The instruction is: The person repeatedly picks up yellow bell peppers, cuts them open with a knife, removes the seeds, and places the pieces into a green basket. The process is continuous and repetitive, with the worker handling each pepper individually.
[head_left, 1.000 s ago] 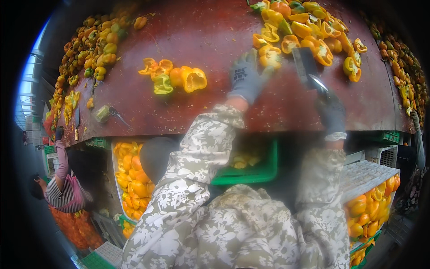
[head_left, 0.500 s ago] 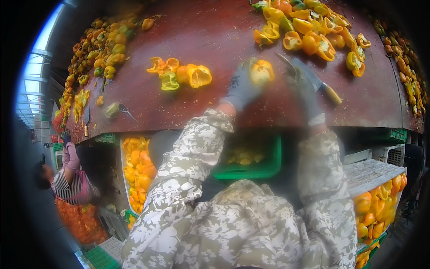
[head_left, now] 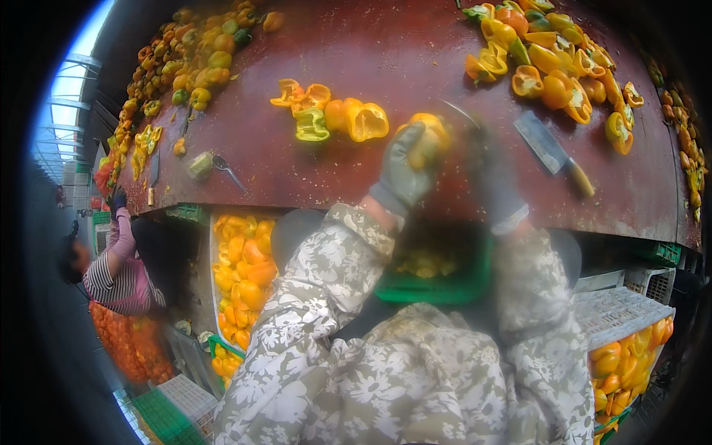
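Observation:
My gloved left hand (head_left: 406, 167) is closed around a yellow bell pepper piece (head_left: 432, 135), held over the dark red table. Close beside it on the right is my gloved right hand (head_left: 495, 174), smeared by motion. A thin curved metal blade (head_left: 461, 113) sticks out from its top; the handle is hidden in the hand. Left of the held pepper lie several cut pepper halves (head_left: 368, 122), yellow, orange and one green. To the right of my right hand, a cleaver (head_left: 541, 141) with a wooden handle lies flat on the table.
A heap of cut peppers (head_left: 560, 85) lies far right, whole peppers (head_left: 215, 63) far left. A metal tool (head_left: 230, 172) rests near the left front edge. Below the edge are a green tub (head_left: 434, 291) and crates of yellow peppers (head_left: 245, 274). A person (head_left: 122, 274) works at far left.
The view has shifted, so the table's things sit farther right and lower. My left hand has turned the pepper piece; its open cut side faced up before, and now its rounded skin shows.

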Demonstrator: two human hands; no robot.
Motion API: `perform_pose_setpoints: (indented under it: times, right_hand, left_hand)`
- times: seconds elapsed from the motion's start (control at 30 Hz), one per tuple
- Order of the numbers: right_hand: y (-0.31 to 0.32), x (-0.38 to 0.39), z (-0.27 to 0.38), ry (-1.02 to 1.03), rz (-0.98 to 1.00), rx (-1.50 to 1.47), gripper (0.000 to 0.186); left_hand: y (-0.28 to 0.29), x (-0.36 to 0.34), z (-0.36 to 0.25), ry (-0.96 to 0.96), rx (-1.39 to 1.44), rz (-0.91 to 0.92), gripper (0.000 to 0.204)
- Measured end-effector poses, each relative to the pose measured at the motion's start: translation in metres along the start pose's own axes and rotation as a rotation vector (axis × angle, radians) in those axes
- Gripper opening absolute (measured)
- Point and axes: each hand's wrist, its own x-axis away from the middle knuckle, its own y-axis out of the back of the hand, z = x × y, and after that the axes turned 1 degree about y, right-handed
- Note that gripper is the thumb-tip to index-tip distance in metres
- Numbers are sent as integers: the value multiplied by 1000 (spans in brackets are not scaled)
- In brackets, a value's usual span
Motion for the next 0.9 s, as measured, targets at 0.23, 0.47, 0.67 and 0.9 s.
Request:
perform_pose_setpoints:
  times: [0.23,0.47,0.67,0.9]
  right_hand:
    - [-32,29,1,21,39,59,19]
    - [-3,-2,51,-855,590,-872,29]
    - [-28,17,-4,-252,500,-625,20]
    - [-9,33,-8,7,509,-228,26]
  left_hand:
    - [-2,0,6,-410,-382,-87,42]
    - [-16,2,-11,-900,-1355,-131,52]
    - [0,-6,-18,-2,-83,31,48]
    - [6,-4,-26,389,4,18,49]
